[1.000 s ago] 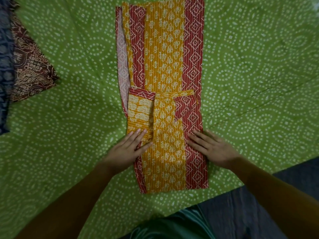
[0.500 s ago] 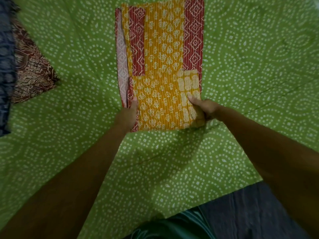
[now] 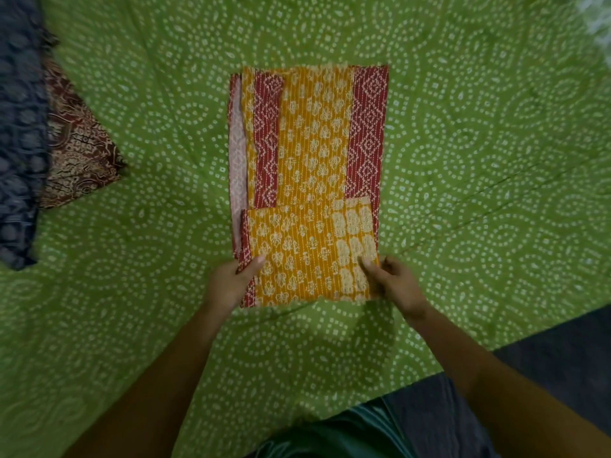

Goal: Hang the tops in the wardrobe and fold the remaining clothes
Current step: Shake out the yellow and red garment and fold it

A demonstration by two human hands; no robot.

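A yellow and red printed garment (image 3: 314, 150) lies lengthwise on the green dotted bedsheet (image 3: 479, 160), folded into a narrow strip. Its near end is doubled over on top as a yellow flap (image 3: 307, 252). My left hand (image 3: 231, 282) grips the flap's near left corner, thumb on top. At the near right corner my right hand (image 3: 393, 285) pinches the flap, fingers curled under the edge.
At the left edge lie a dark blue patterned cloth (image 3: 20, 143) and a brown patterned cloth (image 3: 79, 153) beside it. The bed's near edge runs along the lower right, with dark floor (image 3: 562, 355) beyond. My green clothing (image 3: 330, 438) shows at the bottom.
The garment's near end has been folded up and away from me. Both hands went from resting flat on the cloth to gripping the folded flap's near corners.
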